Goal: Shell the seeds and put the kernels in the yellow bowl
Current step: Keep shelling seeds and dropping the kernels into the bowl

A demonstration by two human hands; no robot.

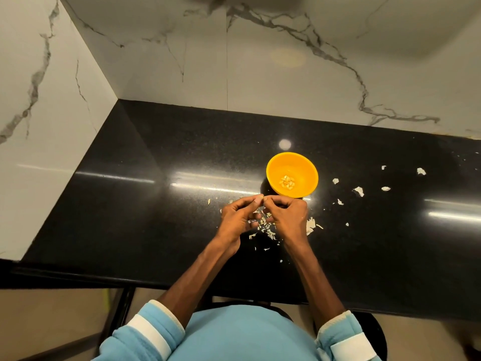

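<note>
I am looking down on a glossy black table [130, 204], where a yellow bowl [307, 165] is sitting just beyond two bare hands. The left hand [238, 217] and right hand [289, 214] are meeting fingertip to fingertip, each grip curled tight and pinching what I take to be one tiny pale seed [265, 198], just short of the bowl's near rim. Pale shell scraps [268, 230] are lying under and around the hands, with stray flakes [359, 191] scattered to the right. A small cluster of kernels [287, 181] is resting in the bowl's bottom. I am judging the main risk to be a hard squeeze sending the kernel flying onto the table and losing it among look-alike scraps. Husk dropping into the bowl is the lesser worry.
</note>
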